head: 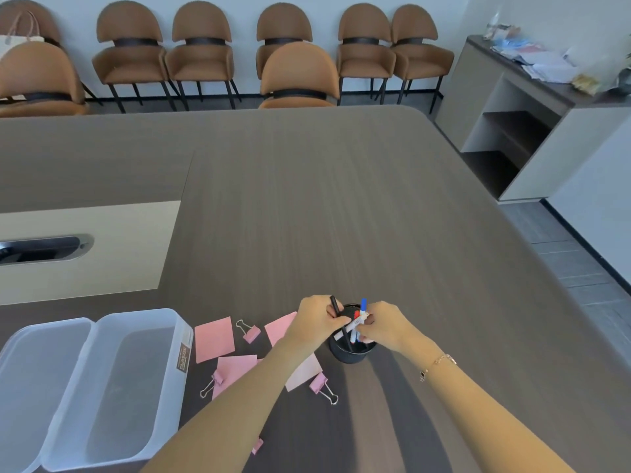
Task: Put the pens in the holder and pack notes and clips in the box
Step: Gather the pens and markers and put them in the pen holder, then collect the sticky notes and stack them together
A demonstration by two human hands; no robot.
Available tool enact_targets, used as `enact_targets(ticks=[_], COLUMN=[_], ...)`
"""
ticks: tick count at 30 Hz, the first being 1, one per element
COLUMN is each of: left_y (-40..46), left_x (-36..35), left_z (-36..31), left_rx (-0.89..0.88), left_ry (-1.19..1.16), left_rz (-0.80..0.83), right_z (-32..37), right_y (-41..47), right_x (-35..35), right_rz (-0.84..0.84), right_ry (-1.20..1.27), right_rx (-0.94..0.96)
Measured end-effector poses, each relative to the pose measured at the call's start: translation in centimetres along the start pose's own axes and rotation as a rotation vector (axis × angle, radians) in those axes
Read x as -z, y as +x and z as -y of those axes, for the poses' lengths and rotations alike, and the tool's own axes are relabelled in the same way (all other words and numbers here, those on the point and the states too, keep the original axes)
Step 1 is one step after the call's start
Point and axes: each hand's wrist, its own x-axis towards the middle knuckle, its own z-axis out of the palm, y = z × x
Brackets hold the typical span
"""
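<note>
A black round pen holder stands on the table in front of me. Over its mouth, my left hand grips a black pen whose lower end is inside the holder. My right hand holds a blue-capped pen and a red-capped one, also over the holder. Several pink notes lie left of the holder, partly under my left forearm. Pink binder clips lie among them. The clear plastic box sits open at the left.
The box's lid lies beside it at the far left. A beige inset with a cable slot is at the left of the table. Brown chairs line the far side. A cabinet with papers stands at the right.
</note>
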Motion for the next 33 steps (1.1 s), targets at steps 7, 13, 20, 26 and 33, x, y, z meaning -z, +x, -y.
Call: enact_targets(ticks=[7, 13, 20, 26, 33], left_y=[1.0, 0.3, -3.1, -7.4, -8.0], left_x=[1.2, 4.6, 8.7, 7.1, 5.6], left_z=[0.2, 2.4, 8.7, 13.7, 15.3], left_rx=[0.025, 0.103, 0.265, 0.268, 0.034], left_ry=[0.001, 0.021, 0.273, 0.423, 0.541], left_rz=[-0.032, -0.089, -0.058, 0.067, 0.128], right_z=[-0.6, -0.1, 4.6, 6.2, 4.3], right_y=[-0.2, -1.5, -3.7, -2.4, 1.9], right_x=[0.5, 1.7, 0.8, -9.3, -15.8], right_rz=[-0.052, -0.177, -0.423, -0.089, -0.092], right_ry=[-0.005, -0.08, -0.238, -0.481, -0.555], right_rx=[0.031, -0.004, 0.186, 0.326, 0.008])
